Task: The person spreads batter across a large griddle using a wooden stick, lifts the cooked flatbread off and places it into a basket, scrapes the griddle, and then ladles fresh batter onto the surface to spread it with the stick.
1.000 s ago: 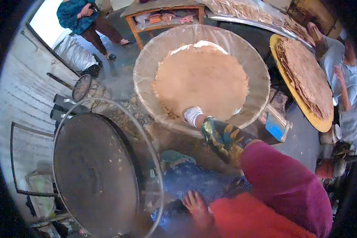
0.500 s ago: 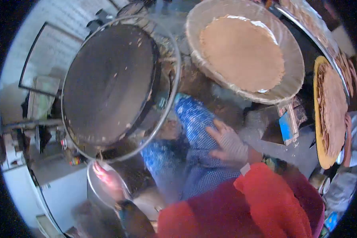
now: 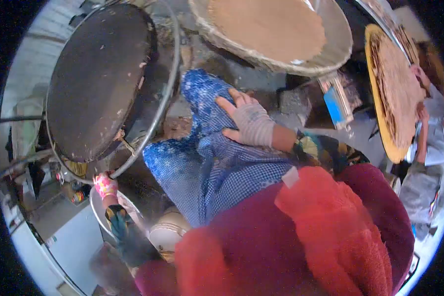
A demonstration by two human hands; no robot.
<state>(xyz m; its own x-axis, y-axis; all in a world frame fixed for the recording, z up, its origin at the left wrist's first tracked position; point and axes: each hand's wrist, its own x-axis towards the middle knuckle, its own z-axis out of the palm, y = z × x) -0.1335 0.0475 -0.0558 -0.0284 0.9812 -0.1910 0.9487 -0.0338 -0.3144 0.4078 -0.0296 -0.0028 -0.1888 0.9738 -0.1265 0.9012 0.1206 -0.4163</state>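
Note:
My left hand (image 3: 106,185), in a pink and white patterned covering, is at the lower edge of the metal ring (image 3: 148,140), its fingers closed around the rim. That ring surrounds a large round dark griddle (image 3: 96,81) with pale crumbs on it. My right hand (image 3: 251,120), its palm and wrist wrapped in pale cloth, lies with fingers spread on the blue patterned fabric (image 3: 207,98) over my knee. Below my left hand stands a light-coloured basin (image 3: 99,209), partly hidden by my forearm.
A wide cloth-lined basin (image 3: 261,61) with brown, smooth contents stands ahead. On the right, another person's hands (image 3: 421,112) touch a stack of thin brown flatbreads (image 3: 395,89) on a yellow round board (image 3: 404,154). A box with a blue side (image 3: 334,108) sits between.
My left hand has gone from above the light basin to the ring's rim. My right hand stays on my knee. The view has shifted, and the other person's hands are now more visible.

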